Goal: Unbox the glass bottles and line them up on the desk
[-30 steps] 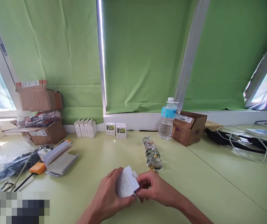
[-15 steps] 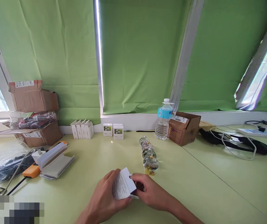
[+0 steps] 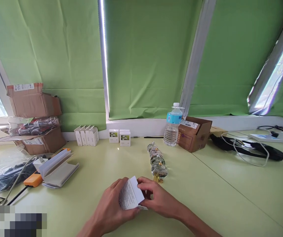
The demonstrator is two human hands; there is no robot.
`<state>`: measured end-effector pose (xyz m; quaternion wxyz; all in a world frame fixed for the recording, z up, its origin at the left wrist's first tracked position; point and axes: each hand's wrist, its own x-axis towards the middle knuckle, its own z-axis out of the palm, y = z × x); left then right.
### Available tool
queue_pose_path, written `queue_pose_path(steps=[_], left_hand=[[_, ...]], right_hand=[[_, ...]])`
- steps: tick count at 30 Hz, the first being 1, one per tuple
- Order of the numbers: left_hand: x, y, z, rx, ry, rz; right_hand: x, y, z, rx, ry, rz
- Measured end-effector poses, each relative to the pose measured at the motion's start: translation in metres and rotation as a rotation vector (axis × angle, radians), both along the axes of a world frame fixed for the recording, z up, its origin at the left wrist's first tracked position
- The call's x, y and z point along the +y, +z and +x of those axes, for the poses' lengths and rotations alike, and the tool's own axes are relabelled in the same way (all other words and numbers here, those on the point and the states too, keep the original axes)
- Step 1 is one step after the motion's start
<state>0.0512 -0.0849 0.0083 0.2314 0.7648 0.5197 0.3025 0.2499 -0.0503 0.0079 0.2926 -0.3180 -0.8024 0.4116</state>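
Printed white card (image 3: 129,194) held at a narrow pinch between two bare hands at bottom centre of the frame, its small-print face turned up and a thin white tab showing at its lower edge. Little has changed in the last second: the card stays in nearly the same tilt, with the right hand (image 3: 158,199) pressing its fingers to the card's right edge while the left hand (image 3: 109,200) cups the left side, fingers wrapped over the top. Just beyond the right hand's knuckles sits a gold-coloured fitting (image 3: 157,178) at the near end of a line of glass ornaments (image 3: 157,161), the closest obstacle. Farther up, a water bottle (image 3: 172,126) stands beside an open cardboard box (image 3: 194,134), and small white cartons (image 3: 85,136) line the wall under green blinds (image 3: 146,59). At left, well apart from the hands, a folded grey-and-white carton (image 3: 58,169) lies near an orange tool (image 3: 33,179). The pale green desk (image 3: 205,187) runs out of frame below the wrists, so its near edge cannot be seen.
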Motion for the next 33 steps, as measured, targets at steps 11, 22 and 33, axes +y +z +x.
queue_pose_path(steps=[11,22,33], left_hand=[[0.001,-0.002,-0.002,-0.028,-0.080,-0.007],[0.000,-0.007,-0.001,0.039,-0.159,0.004],[0.000,-0.008,0.001,0.045,-0.213,0.046]], right_hand=[[-0.002,-0.017,-0.004,-0.102,-0.080,0.231],[-0.006,-0.042,-0.017,-0.057,-0.150,0.237],[-0.016,-0.032,-0.022,0.029,-0.153,0.166]])
